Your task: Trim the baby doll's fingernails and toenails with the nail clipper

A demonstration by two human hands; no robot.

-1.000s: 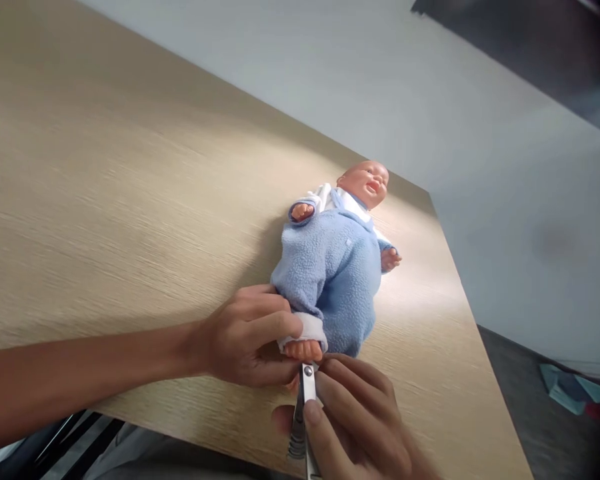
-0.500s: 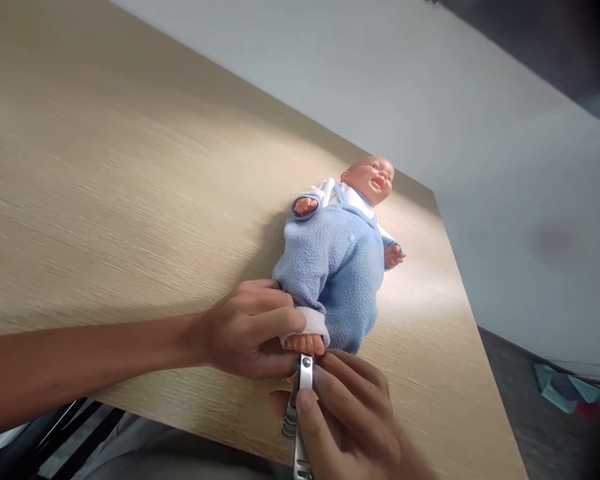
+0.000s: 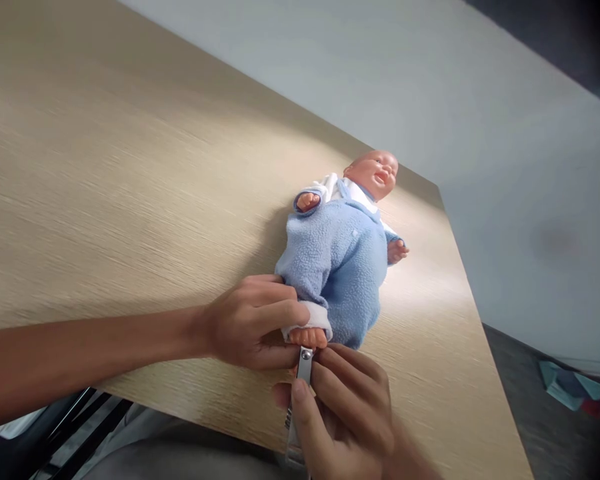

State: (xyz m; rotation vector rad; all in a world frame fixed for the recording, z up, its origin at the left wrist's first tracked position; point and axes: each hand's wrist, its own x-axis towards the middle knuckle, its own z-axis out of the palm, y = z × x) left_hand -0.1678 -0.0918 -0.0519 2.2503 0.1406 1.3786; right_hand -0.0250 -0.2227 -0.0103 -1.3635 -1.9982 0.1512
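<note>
A baby doll (image 3: 340, 260) in blue fleece overalls lies face up, its head away from me and its feet near my hands. My left hand (image 3: 260, 320) grips the doll's lower leg at the rolled-up white cuff (image 3: 316, 317), with bare toes (image 3: 307, 337) showing below. Between the thumb and fingers of my right hand (image 3: 347, 413) is a silver nail clipper (image 3: 305, 367). The clipper's head meets the toes or is right beside them; exact contact cannot be made out. Part of the clipper's body is hidden by my thumb.
The doll rests on a light wooden table (image 3: 130, 173) whose far edge runs along a pale wall (image 3: 380, 73). Past the table's right edge is a dark floor (image 3: 520, 387) with teal and red items (image 3: 570, 387). Dark chair parts (image 3: 70, 427) stand at lower left.
The clipper has moved slightly up against the toes, and its lever has swung closer to its body under my right thumb. My left hand keeps its hold. The view has shifted slightly.
</note>
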